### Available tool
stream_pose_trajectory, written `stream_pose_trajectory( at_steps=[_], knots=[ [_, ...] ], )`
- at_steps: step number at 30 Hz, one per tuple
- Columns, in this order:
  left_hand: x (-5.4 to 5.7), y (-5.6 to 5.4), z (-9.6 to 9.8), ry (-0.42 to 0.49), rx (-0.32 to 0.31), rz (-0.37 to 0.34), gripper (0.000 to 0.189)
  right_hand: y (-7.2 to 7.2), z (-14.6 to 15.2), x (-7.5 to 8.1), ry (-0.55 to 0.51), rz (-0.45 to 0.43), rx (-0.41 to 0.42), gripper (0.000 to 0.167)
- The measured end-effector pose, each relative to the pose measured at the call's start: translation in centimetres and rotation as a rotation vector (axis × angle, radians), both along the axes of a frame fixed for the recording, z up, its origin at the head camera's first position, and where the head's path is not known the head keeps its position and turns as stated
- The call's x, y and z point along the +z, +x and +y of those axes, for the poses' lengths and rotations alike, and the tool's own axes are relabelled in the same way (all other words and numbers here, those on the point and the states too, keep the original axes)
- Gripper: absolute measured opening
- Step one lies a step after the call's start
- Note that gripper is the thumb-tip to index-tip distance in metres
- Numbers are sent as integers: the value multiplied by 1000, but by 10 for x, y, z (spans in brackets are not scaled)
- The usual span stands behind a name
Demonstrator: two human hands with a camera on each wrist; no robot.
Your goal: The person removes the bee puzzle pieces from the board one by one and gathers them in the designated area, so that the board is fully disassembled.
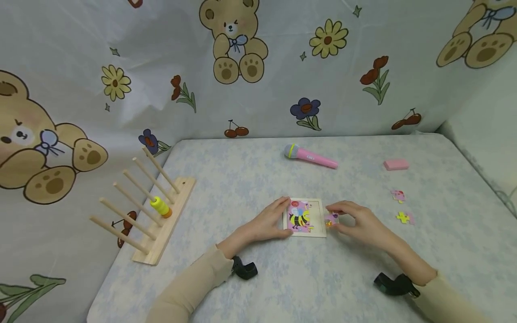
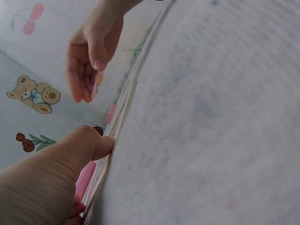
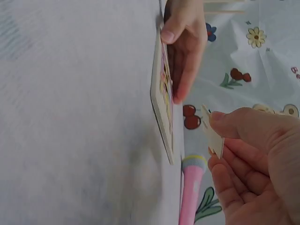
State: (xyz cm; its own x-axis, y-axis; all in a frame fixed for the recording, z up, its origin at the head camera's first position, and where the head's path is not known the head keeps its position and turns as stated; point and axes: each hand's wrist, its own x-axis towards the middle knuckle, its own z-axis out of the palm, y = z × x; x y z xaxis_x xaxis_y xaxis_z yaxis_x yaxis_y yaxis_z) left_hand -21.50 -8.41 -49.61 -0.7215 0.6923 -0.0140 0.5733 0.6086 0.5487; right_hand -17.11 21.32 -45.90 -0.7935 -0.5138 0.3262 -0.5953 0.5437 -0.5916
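Note:
A square wooden puzzle board [image 1: 308, 234] lies on the table, with bee-picture pieces [image 1: 299, 217] filling its left part and bare wood along its right. My left hand [image 1: 268, 220] grips the board's left edge, thumb at the near corner and fingers at the far one. Just off the board's right edge, my right hand [image 1: 359, 224] pinches a pink puzzle piece [image 1: 331, 220] between thumb and fingers. From the right wrist view, that piece [image 3: 213, 133] is held clear of the board [image 3: 161, 103], its pale wooden side showing.
Two loose puzzle pieces [image 1: 399, 196] lie to the right, below a pink block [image 1: 396, 164]. A pink toy microphone [image 1: 317, 158] rests behind the board. At the left stands a wooden peg rack [image 1: 177, 197] with yellow and orange rings [image 1: 160, 206] on one peg.

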Motion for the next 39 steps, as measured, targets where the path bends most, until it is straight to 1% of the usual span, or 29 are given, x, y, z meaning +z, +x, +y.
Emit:
stream_pose_trajectory(
  at_steps=[2, 4, 6, 9, 13, 18, 21, 23, 27, 30, 32, 33, 35, 37, 39],
  knots=[
    [-1, -1, 0, -2, -2, 10, 91, 3, 16, 2, -5, 28, -23, 44],
    [-1, -1, 0, -5, -4, 14, 91, 9, 33, 4, -9, 20, -58, 44],
    [-2, -2, 0, -4, -7, 12, 91, 15, 51, 6, -9, -7, -97, 44],
    [-3, -2, 0, 4, -11, 5, 91, 26, 81, 8, -9, -75, -153, 44],
    [-3, 0, 0, 11, -12, -3, 91, 40, 117, 7, 6, -176, -203, 42],
    [-2, 1, 1, 4, -4, 1, 91, 52, 146, 0, 56, -285, -258, 39],
    [-2, 0, 2, -1, 2, 8, 91, 55, 155, -6, 97, -299, -277, 39],
    [-3, -1, 3, -4, 4, 10, 90, 56, 158, -9, 116, -284, -285, 38],
    [-3, -1, 3, 0, 5, 3, 91, 57, 162, -13, 139, -222, -279, 39],
    [-4, -1, 2, 5, 3, 5, 91, 59, 163, -17, 133, -159, -260, 41],
    [-4, -1, 2, 6, 1, 5, 91, 59, 164, -18, 132, -134, -249, 41],
    [-4, -1, 2, 6, 0, 6, 91, 59, 164, -17, 133, -131, -253, 41],
    [-4, -1, 2, 9, -2, 9, 91, 59, 161, -12, 139, -160, -291, 40],
    [-3, -2, 2, 11, -4, 11, 91, 56, 156, -3, 145, -194, -344, 40],
    [-3, -2, 2, 14, -6, 9, 91, 52, 146, 8, 127, -203, -391, 41]
  ],
)
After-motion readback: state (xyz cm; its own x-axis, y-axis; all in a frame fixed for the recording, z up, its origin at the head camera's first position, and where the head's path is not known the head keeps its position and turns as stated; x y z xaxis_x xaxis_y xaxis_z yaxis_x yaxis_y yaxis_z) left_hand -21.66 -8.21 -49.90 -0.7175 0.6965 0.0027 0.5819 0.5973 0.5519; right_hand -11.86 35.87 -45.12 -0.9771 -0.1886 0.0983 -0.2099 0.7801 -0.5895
